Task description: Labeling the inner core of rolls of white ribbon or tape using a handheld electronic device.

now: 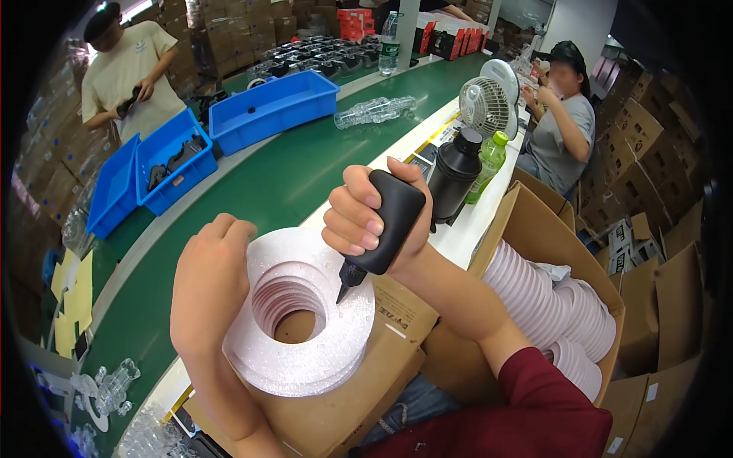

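In my right hand (376,210) I grip a black squeeze bottle (393,221) upside down. Its narrow nozzle points down at the right side of the top white ring, at or just above the surface; I cannot tell if they touch. The flat white rings (305,366) form a stack with a hollow centre, and clear, shiny droplets or specks dot the top face. My left hand (210,282) is closed at the stack's left edge, its bent fingers against the upper-left rim and fingertips partly hidden. Beneath the stack is a brown cardboard box (397,305).
To the right, an open carton (611,305) holds many white rings. A black bottle (456,175), green bottle (489,168) and fan (485,107) stand beyond my right hand. Blue trays (275,107) and clear plastic parts (374,112) lie along the green belt (305,168). Two people work nearby.
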### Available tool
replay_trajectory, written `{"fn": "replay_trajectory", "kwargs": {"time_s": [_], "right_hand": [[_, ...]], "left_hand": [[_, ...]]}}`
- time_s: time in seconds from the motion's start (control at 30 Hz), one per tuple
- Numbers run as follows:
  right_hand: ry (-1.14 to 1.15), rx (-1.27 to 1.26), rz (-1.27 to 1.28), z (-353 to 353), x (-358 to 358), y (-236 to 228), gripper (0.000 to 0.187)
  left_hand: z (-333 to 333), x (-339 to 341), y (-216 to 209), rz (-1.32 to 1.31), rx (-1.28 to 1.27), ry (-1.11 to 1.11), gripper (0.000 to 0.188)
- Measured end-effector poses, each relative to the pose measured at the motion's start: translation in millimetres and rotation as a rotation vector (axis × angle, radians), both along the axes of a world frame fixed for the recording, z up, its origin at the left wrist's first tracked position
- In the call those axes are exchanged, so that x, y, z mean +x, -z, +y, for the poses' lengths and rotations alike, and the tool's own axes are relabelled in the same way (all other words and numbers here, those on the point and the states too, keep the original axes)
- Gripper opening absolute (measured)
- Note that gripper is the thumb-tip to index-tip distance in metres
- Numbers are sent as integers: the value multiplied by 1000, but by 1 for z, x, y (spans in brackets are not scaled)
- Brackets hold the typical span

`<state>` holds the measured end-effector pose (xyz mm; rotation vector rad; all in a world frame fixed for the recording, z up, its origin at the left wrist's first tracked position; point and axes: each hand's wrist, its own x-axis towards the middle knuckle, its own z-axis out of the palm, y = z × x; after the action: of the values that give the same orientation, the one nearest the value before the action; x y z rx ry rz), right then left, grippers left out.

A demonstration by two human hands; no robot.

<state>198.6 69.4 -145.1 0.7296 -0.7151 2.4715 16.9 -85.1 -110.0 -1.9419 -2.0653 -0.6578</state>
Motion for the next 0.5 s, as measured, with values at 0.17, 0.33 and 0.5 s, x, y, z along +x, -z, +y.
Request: {"fn": "replay_trajectory", "kwargs": {"time_s": [0.17, 0.33, 0.5], "right_hand": [[13, 42, 20, 2, 0, -2, 44], [-3, 32, 23, -7, 0, -4, 44], [-27, 63, 32, -13, -1, -1, 44]], "left_hand": [[-4, 3, -5, -102, -153, 50, 35], [-4, -1, -4, -47, -267, -1, 44], [-7, -1, -2, 42, -165, -37, 38]]}}
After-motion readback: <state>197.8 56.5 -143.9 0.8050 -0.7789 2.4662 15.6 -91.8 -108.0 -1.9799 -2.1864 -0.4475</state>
